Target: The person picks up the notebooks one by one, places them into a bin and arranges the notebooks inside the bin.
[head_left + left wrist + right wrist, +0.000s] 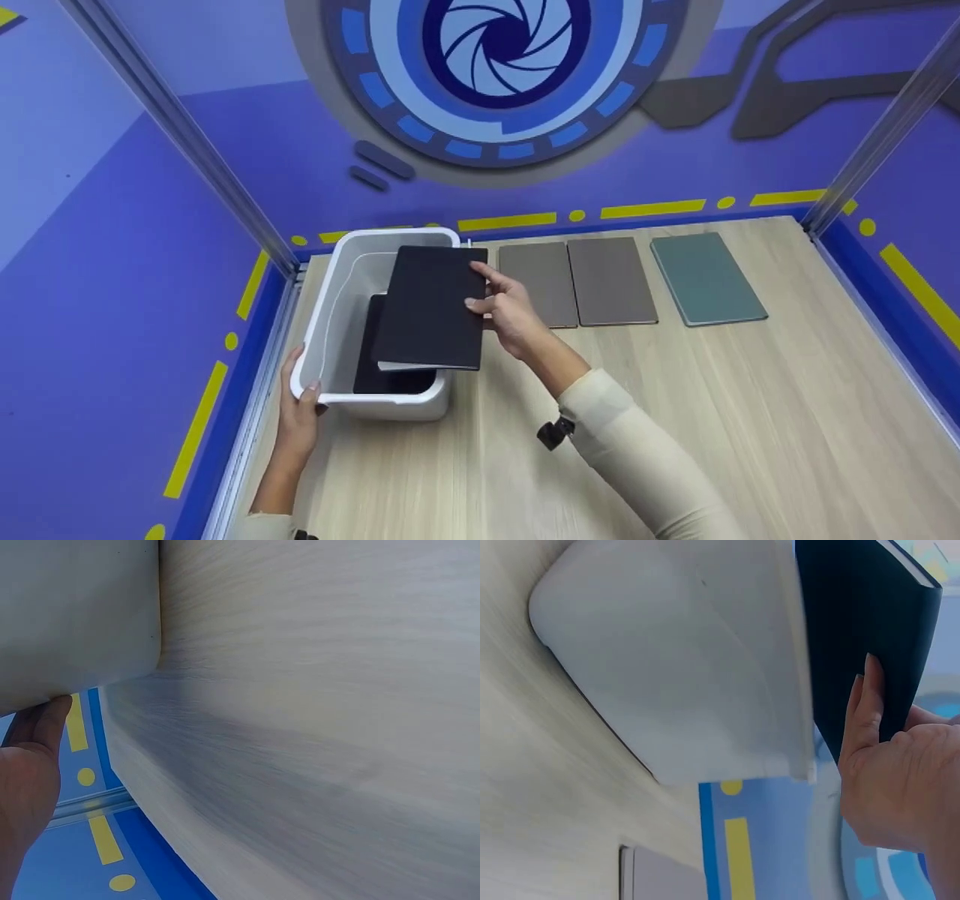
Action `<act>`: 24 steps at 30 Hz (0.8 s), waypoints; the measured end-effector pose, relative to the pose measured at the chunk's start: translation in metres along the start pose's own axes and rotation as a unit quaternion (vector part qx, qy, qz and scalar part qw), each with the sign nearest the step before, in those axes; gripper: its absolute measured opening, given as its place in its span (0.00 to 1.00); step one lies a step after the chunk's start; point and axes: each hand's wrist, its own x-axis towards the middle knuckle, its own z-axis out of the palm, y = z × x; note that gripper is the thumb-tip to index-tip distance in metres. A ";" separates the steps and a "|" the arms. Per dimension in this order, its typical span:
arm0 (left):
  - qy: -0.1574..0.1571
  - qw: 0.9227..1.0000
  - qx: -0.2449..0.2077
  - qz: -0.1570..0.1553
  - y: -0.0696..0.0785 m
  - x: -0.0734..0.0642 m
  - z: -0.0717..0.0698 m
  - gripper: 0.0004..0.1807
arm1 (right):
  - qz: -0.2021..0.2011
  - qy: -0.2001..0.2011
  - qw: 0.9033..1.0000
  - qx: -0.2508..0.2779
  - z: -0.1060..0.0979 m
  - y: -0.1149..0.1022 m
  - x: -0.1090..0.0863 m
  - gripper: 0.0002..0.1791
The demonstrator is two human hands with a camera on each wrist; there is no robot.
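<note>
My right hand [508,309] grips a black hardcover notebook [431,307] by its right edge, thumb on top and fingers beneath. The notebook hangs tilted over the right side of a white plastic bin [337,315]. Seen from the right wrist, the notebook [862,622] is beside the bin's rim, with the fingers flat along its underside. Another black notebook [369,345] lies inside the bin, partly covered by the held one. At the bin's near left corner, my left hand [298,420] holds the rim; in the left wrist view its fingers [49,724] press the outer wall.
Right of the bin, two grey-brown notebooks [613,281] lie side by side near the back of the wooden table [585,465]. A green notebook [709,279] lies farther right. Blue printed panels [247,135] with metal corner posts enclose the back and sides.
</note>
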 end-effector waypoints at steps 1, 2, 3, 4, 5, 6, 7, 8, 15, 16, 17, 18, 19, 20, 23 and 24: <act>-0.001 1.000 -0.001 0.000 0.000 0.001 0.000 0.37 | 0.000 -0.001 1.000 0.000 0.002 0.002 0.002 0.40; -0.001 1.000 0.000 0.000 0.000 0.001 0.001 0.37 | 0.002 0.000 1.000 0.001 0.005 0.003 0.003 0.40; -0.002 1.000 0.001 0.001 0.000 0.001 0.001 0.37 | 0.003 0.000 1.000 0.001 0.007 0.005 0.005 0.40; -0.001 1.000 -0.001 0.002 0.000 0.001 0.001 0.37 | 0.004 0.000 1.000 0.002 0.009 0.006 0.006 0.40; 0.000 1.000 -0.002 0.003 0.000 0.001 0.001 0.37 | 0.005 -0.002 1.000 0.003 0.011 0.008 0.008 0.40; 0.001 1.000 -0.002 0.005 0.000 0.001 0.000 0.37 | 0.006 -0.003 1.000 0.003 0.013 0.009 0.009 0.40; 0.001 1.000 -0.003 0.006 -0.002 0.001 0.000 0.37 | 0.006 -0.003 1.000 0.003 0.014 0.011 0.010 0.40; 0.000 1.000 -0.004 0.007 -0.002 0.002 0.000 0.37 | 0.008 -0.004 1.000 0.004 0.016 0.012 0.012 0.40; 0.008 1.000 -0.003 0.007 -0.002 -0.001 0.000 0.36 | 0.015 -0.013 1.000 0.007 0.025 0.020 0.016 0.39; 0.008 1.000 -0.003 0.007 -0.002 -0.001 0.000 0.36 | 0.015 -0.013 1.000 0.008 0.025 0.021 0.017 0.39; 0.008 1.000 -0.001 0.008 -0.002 -0.002 0.000 0.36 | 0.015 -0.013 1.000 0.009 0.026 0.021 0.017 0.39; 0.009 1.000 0.000 0.010 -0.002 -0.002 0.000 0.36 | 0.014 -0.012 1.000 0.010 0.027 0.021 0.018 0.39; 0.010 1.000 0.001 0.011 -0.002 -0.002 0.000 0.36 | 0.015 -0.013 1.000 0.010 0.028 0.021 0.018 0.39; 0.011 1.000 0.003 0.013 -0.002 -0.002 0.001 0.36 | 0.015 -0.014 1.000 0.009 0.029 0.020 0.019 0.40; 0.015 1.000 0.012 0.021 -0.001 -0.001 0.002 0.36 | 0.014 -0.016 1.000 -0.001 0.032 0.019 0.021 0.40; 0.018 0.999 0.016 0.023 -0.001 -0.001 0.003 0.36 | 0.013 -0.015 1.000 -0.006 0.032 0.018 0.022 0.40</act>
